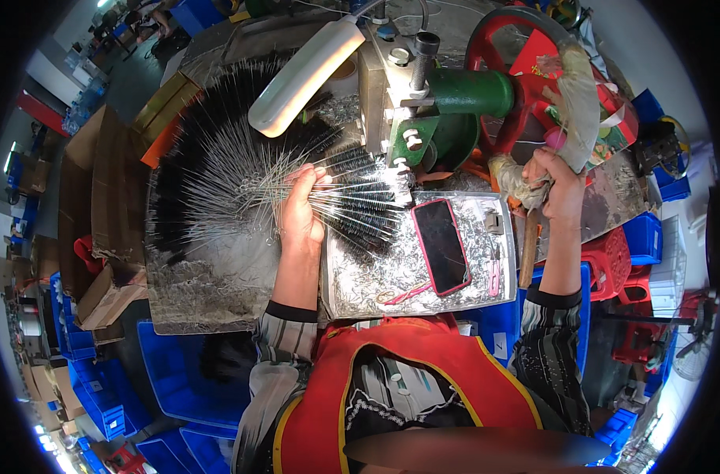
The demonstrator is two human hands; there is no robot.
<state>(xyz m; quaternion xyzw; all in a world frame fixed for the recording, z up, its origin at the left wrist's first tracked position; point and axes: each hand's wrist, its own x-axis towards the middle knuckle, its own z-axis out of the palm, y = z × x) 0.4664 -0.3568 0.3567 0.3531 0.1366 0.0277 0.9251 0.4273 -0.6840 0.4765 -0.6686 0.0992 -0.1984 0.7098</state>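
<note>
Fingers of the left hand point(302, 217), at the centre of the frame, are clamped on the bare wire stems of a bundle of brushes point(364, 207). The black bristled ends of this bundle fan out to the right of the hand, close to the lower tooling of the press; contact with the tooling cannot be determined. Fingers of the right hand point(564, 186), right of centre, are curled together at a cloth-wrapped grip point(520, 180); the inner side of this grasp is hidden. A wooden handle point(528, 249) extends from the grip toward the lower edge of the frame.

Left of the left hand, a large pile of similar brushes point(174, 178) lies on the worktable point(210, 304), with wire stems converging toward the middle and black bristles outward. Above the hands stands the press, with a green body point(472, 93) and a red handwheel point(512, 126) whose rim is partly wrapped in pale material. A white lamp point(309, 77), lit, is angled over the pile at upper centre.

Below the press, a silvery sheet point(368, 280) carries a phone point(442, 246) in a red-edged case and, to its right, a small pink tool point(494, 278). A cardboard box point(113, 182) stands at the left. Blue bins point(158, 359) occupy the lower left; red stools point(610, 265) are at the right.
</note>
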